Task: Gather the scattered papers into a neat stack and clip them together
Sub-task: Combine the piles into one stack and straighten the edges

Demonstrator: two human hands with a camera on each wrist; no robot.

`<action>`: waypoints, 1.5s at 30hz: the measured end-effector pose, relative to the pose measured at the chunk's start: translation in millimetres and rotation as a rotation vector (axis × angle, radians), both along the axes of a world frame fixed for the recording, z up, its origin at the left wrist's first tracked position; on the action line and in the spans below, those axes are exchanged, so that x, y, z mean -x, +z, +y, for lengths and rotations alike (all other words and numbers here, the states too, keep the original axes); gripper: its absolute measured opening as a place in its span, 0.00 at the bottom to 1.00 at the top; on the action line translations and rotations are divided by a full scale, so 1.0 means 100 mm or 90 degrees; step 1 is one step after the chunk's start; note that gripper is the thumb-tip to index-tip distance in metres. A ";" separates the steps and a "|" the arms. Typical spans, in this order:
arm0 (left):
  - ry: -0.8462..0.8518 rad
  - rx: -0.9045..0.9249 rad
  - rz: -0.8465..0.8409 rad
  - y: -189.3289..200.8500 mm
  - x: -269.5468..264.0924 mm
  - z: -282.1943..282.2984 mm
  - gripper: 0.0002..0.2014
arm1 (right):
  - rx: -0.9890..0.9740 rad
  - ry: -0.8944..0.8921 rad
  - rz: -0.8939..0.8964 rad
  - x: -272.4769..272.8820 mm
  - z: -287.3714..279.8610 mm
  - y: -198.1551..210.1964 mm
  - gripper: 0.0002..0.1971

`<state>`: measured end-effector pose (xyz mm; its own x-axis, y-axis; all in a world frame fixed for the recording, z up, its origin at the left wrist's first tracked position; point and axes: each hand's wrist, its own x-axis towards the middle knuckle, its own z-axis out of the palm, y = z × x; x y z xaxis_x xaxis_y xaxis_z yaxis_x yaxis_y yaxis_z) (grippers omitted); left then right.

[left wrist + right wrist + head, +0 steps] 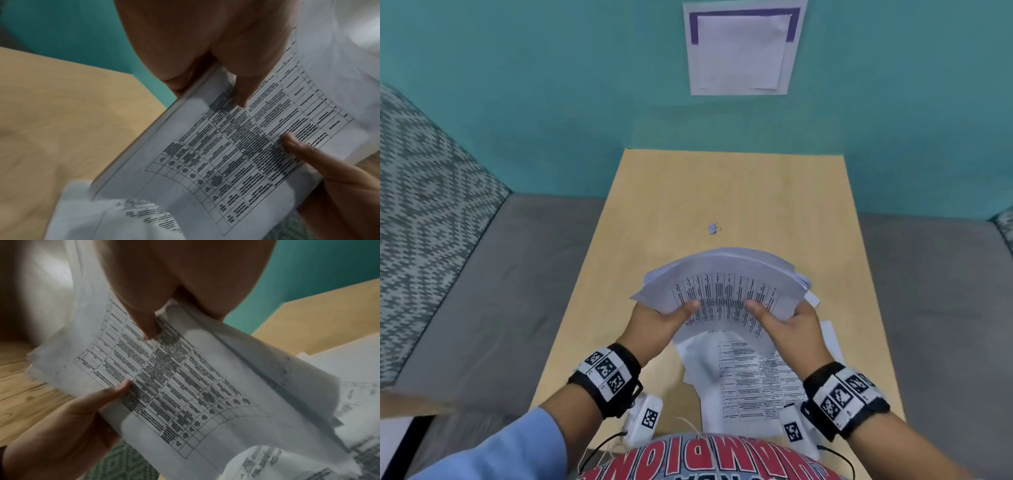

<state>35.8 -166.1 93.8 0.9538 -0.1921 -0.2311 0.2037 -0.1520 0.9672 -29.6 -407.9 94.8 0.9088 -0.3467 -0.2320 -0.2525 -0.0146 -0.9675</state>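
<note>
White printed sheets, a curved bundle of table-filled pages [726,291], hang above the pale wooden desk [808,205], and their print is too blurred to read. Fingers beneath the bundle are hidden. More loose printed sheets [750,383] lie on the desk under the bundle, partly covered by it and cut off by the person's shirt. The left hand [664,318] has its grip clamped on the bundle's left edge, thumb on top; the right hand [791,320] clamps the right edge likewise. A small pale binder clip [714,228] sits beyond the bundle, well apart from it, with bare desk around it.
</note>
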 end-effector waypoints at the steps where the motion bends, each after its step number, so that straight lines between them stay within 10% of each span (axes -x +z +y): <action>1: 0.004 0.010 -0.003 0.01 0.00 0.00 0.18 | 0.000 -0.001 -0.017 0.02 0.01 0.00 0.20; 7: -0.038 -0.055 0.061 -0.24 0.01 0.07 0.18 | 0.115 0.111 0.148 0.01 -0.05 -0.37 0.16; 26: 0.014 -0.052 0.029 -0.16 -0.28 0.05 0.11 | 0.081 -0.016 -0.036 -0.14 0.01 -0.13 0.16; 34: -0.059 -0.168 0.051 -0.23 -0.36 0.21 0.17 | 0.160 0.178 0.135 -0.24 -0.19 -0.35 0.21; 37: -0.031 -0.171 0.013 -0.03 -0.53 0.42 0.13 | 0.380 0.237 0.178 -0.20 -0.50 -0.46 0.21; 45: 0.108 -0.218 -0.040 0.17 -0.65 1.24 0.10 | 0.748 0.662 0.319 -0.11 -0.49 -1.13 0.59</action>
<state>100.6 -42.3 110.6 0.9796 0.0472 -0.1951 0.1959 -0.4375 0.8776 -18.8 -456.9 -18.3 0.7701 0.1386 -0.6226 0.0689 -0.9885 -0.1348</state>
